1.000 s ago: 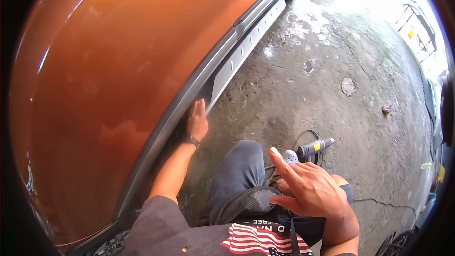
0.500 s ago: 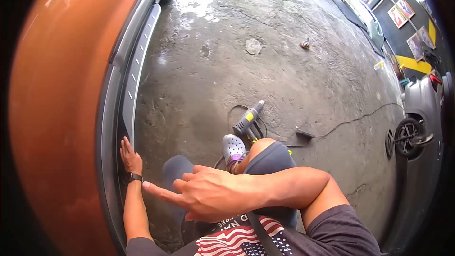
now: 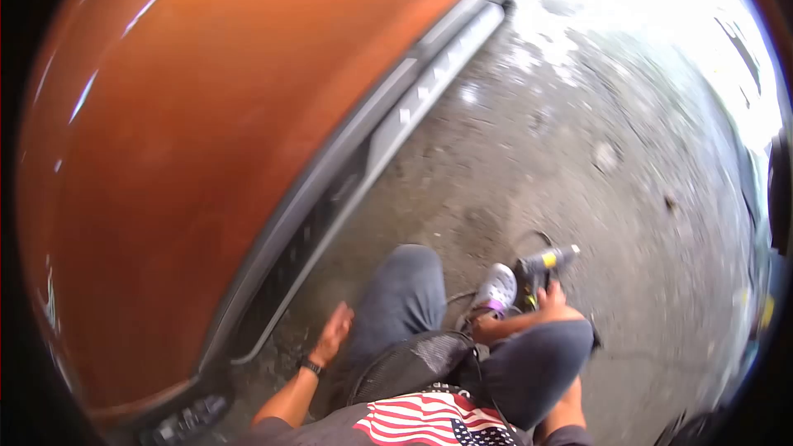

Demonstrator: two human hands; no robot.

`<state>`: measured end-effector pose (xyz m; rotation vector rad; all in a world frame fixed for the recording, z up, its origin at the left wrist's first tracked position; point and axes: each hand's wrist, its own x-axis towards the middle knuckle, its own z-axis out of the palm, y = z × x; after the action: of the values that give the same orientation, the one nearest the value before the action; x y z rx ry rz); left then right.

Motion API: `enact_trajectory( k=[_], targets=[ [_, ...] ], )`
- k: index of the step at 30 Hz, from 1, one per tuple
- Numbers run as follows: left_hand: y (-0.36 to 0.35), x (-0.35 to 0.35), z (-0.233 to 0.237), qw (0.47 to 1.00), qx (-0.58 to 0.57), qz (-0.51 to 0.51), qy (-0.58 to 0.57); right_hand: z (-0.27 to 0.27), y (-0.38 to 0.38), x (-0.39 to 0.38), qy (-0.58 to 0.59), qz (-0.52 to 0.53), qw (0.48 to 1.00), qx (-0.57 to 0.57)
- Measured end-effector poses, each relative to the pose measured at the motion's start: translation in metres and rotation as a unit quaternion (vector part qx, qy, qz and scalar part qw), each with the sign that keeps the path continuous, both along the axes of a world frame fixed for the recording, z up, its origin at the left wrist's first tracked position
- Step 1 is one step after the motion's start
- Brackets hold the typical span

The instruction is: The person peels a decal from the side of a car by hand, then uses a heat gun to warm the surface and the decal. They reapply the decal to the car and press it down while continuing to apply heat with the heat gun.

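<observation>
In the head view a grey and yellow heat gun (image 3: 548, 262) is beside my shoe, its nozzle pointing right. My right hand (image 3: 552, 296) is at its handle with the fingers closed around it, partly blurred and hidden beyond my knee. My left hand (image 3: 334, 332), a dark watch on its wrist, hangs beside my left knee. Its fingers are apart and hold nothing. To the left runs the side step (image 3: 388, 136) of an orange car (image 3: 190, 132), apart from my left hand.
A grey clog (image 3: 498, 287) is on my foot next to the heat gun's cable. The rough concrete floor (image 3: 462, 182) stretches away to the right. A car wheel (image 3: 186, 421) shows at lower left.
My left hand has come off the car's side step to beside my knee. My right hand has moved from in front of my chest to the heat gun's handle. The view has turned left.
</observation>
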<state>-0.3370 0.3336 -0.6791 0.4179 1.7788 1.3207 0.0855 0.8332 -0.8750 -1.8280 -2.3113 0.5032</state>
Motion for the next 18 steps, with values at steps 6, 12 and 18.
enact_trajectory(
  k=[6, 12, 18],
  targets=[
    [-0.052, 0.06, 0.033, 0.962, -0.103, 0.027, -0.253, 0.022, -0.019, -0.057, -0.174, 0.001, 0.981, -0.08],
    [0.001, -0.059, 0.048, 0.918, -0.172, -0.355, 0.049, 0.044, 0.018, -0.081, -0.131, 0.005, 0.987, -0.094],
    [0.128, -0.107, 0.056, 0.868, -0.117, -0.044, 0.481, 0.103, 0.066, -0.06, 0.378, -0.117, 0.858, -0.328]
  ],
)
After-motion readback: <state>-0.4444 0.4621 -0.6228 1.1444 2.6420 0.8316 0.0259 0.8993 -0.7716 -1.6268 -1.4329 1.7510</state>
